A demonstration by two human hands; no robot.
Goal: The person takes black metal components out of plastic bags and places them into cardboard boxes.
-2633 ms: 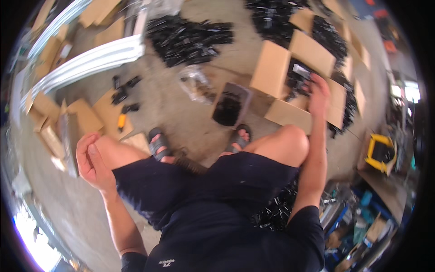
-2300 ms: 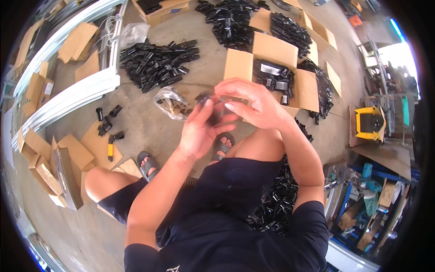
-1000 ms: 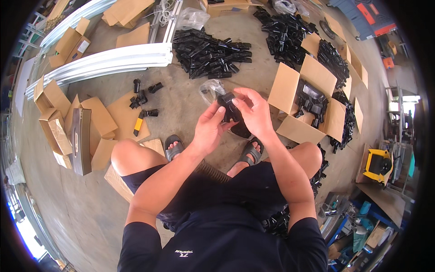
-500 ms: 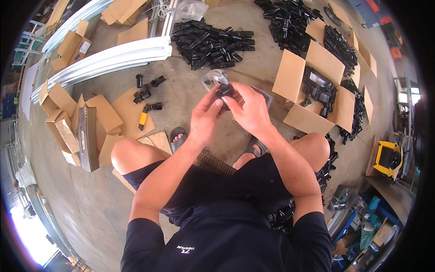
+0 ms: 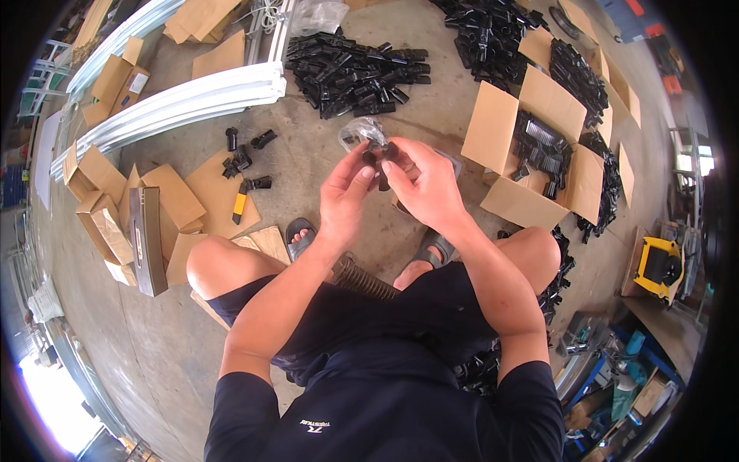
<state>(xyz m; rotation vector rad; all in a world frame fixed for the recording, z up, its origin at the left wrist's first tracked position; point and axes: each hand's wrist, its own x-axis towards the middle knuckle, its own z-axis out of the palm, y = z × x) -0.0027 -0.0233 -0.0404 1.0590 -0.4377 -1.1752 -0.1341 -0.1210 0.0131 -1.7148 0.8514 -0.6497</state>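
Observation:
In front of my knees, my left hand (image 5: 346,199) and my right hand (image 5: 422,183) come together with fingers closed in a pinch. Between the left fingertips is a small black plastic fitting (image 5: 369,159). The right fingers grip another dark piece (image 5: 390,151) right beside it; whether the two are joined is hard to tell, since fingers cover much of both. Just beyond the fingertips lies a clear plastic bag (image 5: 362,131). To the left, several loose black fittings (image 5: 242,158) rest on the floor and cardboard, near a yellow-and-black utility knife (image 5: 240,204).
Heaps of black fittings (image 5: 350,73) lie ahead and at the far right (image 5: 493,46). An open carton (image 5: 531,202) with black parts stands right. Long white metal profiles (image 5: 215,92) and flattened cardboard (image 5: 173,192) are left. A coil spring (image 5: 366,279) lies between my feet.
The black piece at my fingertips has been turned or parted: two dark ends now show side by side, one in each hand's fingers. Both hands stay in nearly the same place.

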